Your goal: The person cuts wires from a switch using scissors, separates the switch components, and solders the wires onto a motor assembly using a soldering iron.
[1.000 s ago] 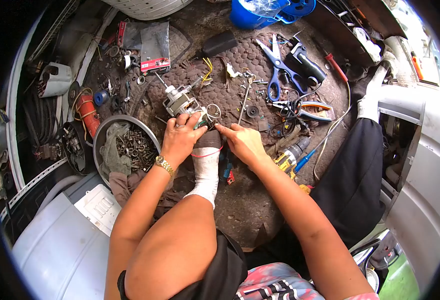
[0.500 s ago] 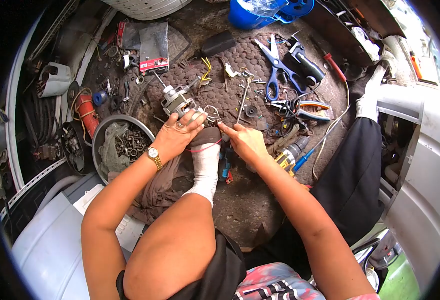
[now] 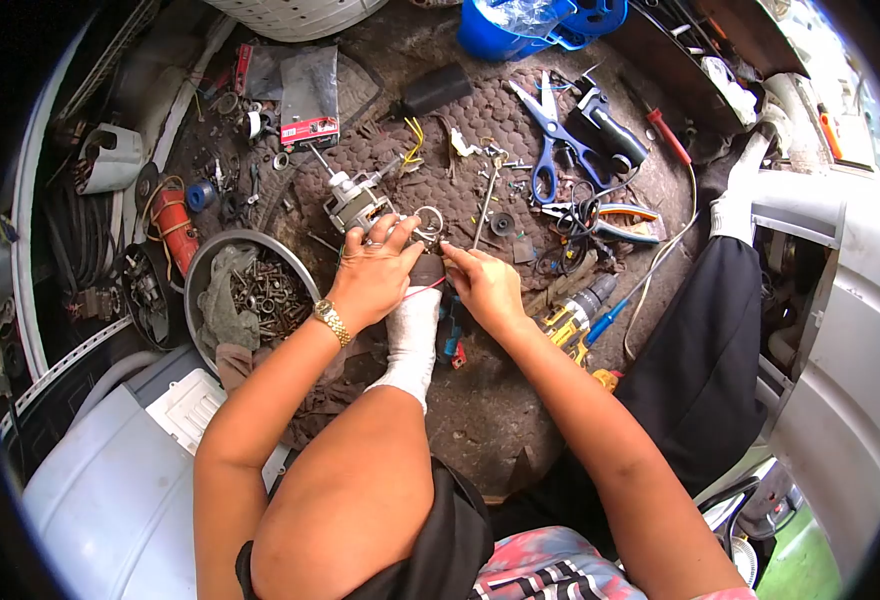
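My left hand [image 3: 378, 272], a gold watch at its wrist, bends its fingers down over a small metal piece whose shape they mostly hide. A thin metal ring [image 3: 428, 222] shows by its fingertips. Just beyond is a small electric motor [image 3: 355, 205] with a long shaft. My right hand [image 3: 487, 290] pinches thumb and index finger at the same spot, on something too small to make out. A slim metal rod [image 3: 486, 205] stretches away beyond its knuckles. Under both hands is my socked foot [image 3: 412, 335], with a red wire across it.
Blue-handled scissors [image 3: 550, 140], pliers [image 3: 615, 222] and a yellow drill [image 3: 572, 318] lie to the right. On the left stand a grey bowl [image 3: 192, 292] of screws and a red grinder [image 3: 173, 225]. A blue bucket [image 3: 495, 35] is at the back.
My left hand has shifted slightly right, its fingers moving from the motor's side toward the ring. My right hand stays almost in place, fingertips still together.
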Demonstrator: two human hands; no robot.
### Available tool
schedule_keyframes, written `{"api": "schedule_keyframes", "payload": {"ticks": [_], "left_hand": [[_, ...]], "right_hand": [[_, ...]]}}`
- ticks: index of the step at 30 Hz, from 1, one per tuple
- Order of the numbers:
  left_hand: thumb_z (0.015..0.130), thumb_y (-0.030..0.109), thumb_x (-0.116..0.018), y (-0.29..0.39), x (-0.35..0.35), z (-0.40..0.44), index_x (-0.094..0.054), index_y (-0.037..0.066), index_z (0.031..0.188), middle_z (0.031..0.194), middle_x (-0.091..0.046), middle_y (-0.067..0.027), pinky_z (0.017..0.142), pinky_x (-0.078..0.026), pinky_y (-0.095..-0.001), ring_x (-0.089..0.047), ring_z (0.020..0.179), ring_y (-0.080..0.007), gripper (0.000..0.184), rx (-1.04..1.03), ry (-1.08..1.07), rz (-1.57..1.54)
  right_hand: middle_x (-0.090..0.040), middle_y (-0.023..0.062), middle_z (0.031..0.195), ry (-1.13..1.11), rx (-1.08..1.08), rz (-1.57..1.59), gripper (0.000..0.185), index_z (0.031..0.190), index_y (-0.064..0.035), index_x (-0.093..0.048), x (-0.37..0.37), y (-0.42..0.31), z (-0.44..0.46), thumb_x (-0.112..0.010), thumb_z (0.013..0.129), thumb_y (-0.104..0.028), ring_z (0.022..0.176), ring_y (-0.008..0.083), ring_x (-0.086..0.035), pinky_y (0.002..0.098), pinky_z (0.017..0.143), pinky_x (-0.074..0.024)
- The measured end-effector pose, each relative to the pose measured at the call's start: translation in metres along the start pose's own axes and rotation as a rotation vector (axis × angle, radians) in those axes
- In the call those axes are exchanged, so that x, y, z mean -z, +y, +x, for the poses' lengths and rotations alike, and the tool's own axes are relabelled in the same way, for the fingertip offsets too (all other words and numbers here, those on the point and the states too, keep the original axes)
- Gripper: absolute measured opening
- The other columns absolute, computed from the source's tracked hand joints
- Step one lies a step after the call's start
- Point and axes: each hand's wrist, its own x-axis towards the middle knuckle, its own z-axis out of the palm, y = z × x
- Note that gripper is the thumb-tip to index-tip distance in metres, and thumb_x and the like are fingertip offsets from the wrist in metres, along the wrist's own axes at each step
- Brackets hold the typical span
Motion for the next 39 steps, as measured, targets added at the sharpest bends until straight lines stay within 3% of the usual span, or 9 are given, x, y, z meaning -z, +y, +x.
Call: {"api": "schedule_keyframes", "payload": {"ticks": [15,27,30,33,34,35,36,38,39], "left_hand": [[0.077,0.016,-0.063,0.013,0.004,0.004,-0.07,0.019,0.113,0.142,-0.047,-0.0049,0.098,-0.03,-0.0483,-0.038,0.133,-0.028,0.037,0.098,0.093,-0.227],[0.079,0.026,-0.066,0.019,-0.002,0.009,-0.069,0.016,0.113,0.142,-0.047,-0.0082,0.097,-0.032,-0.0516,-0.038,0.132,-0.0298,0.035,0.108,0.07,-0.153],[0.077,0.026,-0.067,0.015,-0.007,0.007,-0.071,0.016,0.107,0.138,-0.051,-0.0069,0.096,-0.033,-0.0489,-0.04,0.131,-0.0285,0.031,0.069,0.16,-0.175],[0.075,0.02,-0.067,-0.011,0.018,0.007,-0.072,0.014,0.095,0.116,-0.062,-0.0055,0.088,-0.039,-0.0444,-0.054,0.111,-0.0258,0.022,-0.016,0.316,-0.23],[0.075,0.018,-0.064,-0.034,0.027,0.012,-0.064,0.014,0.083,0.096,-0.061,-0.0087,0.078,-0.044,-0.0421,-0.057,0.093,-0.0279,0.009,0.021,0.527,-0.329],[0.075,0.011,-0.061,-0.061,0.026,0.015,-0.062,0.011,0.086,0.089,-0.059,-0.012,0.073,-0.045,-0.0429,-0.057,0.084,-0.0321,0.011,0.183,0.725,-0.368],[0.073,0.004,-0.061,-0.088,0.028,0.016,-0.06,0.007,0.085,0.089,-0.06,-0.0132,0.081,-0.044,-0.0455,-0.055,0.084,-0.0334,0.012,0.423,0.82,-0.41],[0.077,0.01,-0.065,-0.164,0.012,0.01,-0.059,0.005,0.097,0.1,-0.059,-0.0158,0.085,-0.043,-0.0471,-0.056,0.097,-0.0356,0.021,0.682,1.0,-0.257],[0.077,0.015,-0.069,-0.201,-0.001,0.003,-0.057,0.007,0.105,0.108,-0.058,-0.0172,0.086,-0.045,-0.0481,-0.056,0.102,-0.0373,0.031,0.835,0.952,-0.116]], "right_hand": [[-0.07,0.0075,0.087,-0.035,-0.119,-0.03,0.05,0.128,-0.0267,-0.064,-0.002,-0.01,-0.008,-0.07,0.08,-0.014,0.075,0.031,-0.068,0.0432,0.063,-0.0543],[-0.07,0.0111,0.09,-0.05,-0.097,-0.024,0.056,0.132,-0.0237,-0.062,0.001,-0.014,-0.014,-0.069,0.077,-0.013,0.075,0.0337,-0.069,0.0448,0.064,-0.0547],[-0.07,0.0129,0.089,-0.063,-0.079,-0.004,0.051,0.128,-0.0217,-0.065,0.005,-0.015,-0.012,-0.068,0.079,-0.01,0.074,0.0308,-0.069,0.0418,0.065,-0.0547],[-0.071,0.0124,0.089,0.067,0.009,0.159,0.034,0.113,-0.012,-0.071,0.041,-0.017,0.0,-0.066,0.081,-0.003,0.07,0.028,-0.069,0.0372,0.067,-0.0549],[-0.071,0.0126,0.089,0.218,0.055,0.184,0.028,0.108,-0.0092,-0.072,0.054,-0.01,0.01,-0.065,0.082,-0.002,0.07,0.0256,-0.068,0.0355,0.067,-0.0539],[-0.071,0.0128,0.088,0.373,0.095,0.204,0.023,0.103,-0.0063,-0.072,0.07,0.002,0.021,-0.064,0.084,0.0,0.069,0.0231,-0.067,0.0339,0.067,-0.0529],[-0.072,0.014,0.088,0.38,-0.047,0.128,0.015,0.099,-0.0019,-0.071,0.091,0.023,0.026,-0.062,0.087,0.0,0.071,0.0218,-0.066,0.0332,0.067,-0.0518],[-0.07,0.0078,0.086,0.591,-0.176,0.117,0.016,0.104,-0.0016,-0.07,0.132,0.072,0.039,-0.059,0.094,-0.006,0.073,0.0163,-0.063,0.0302,0.068,-0.05],[-0.069,0.0052,0.088,0.7,-0.211,0.201,0.018,0.107,-0.0031,-0.07,0.152,0.102,0.046,-0.057,0.096,-0.008,0.076,0.0128,-0.061,0.0282,0.069,-0.0492]]}}
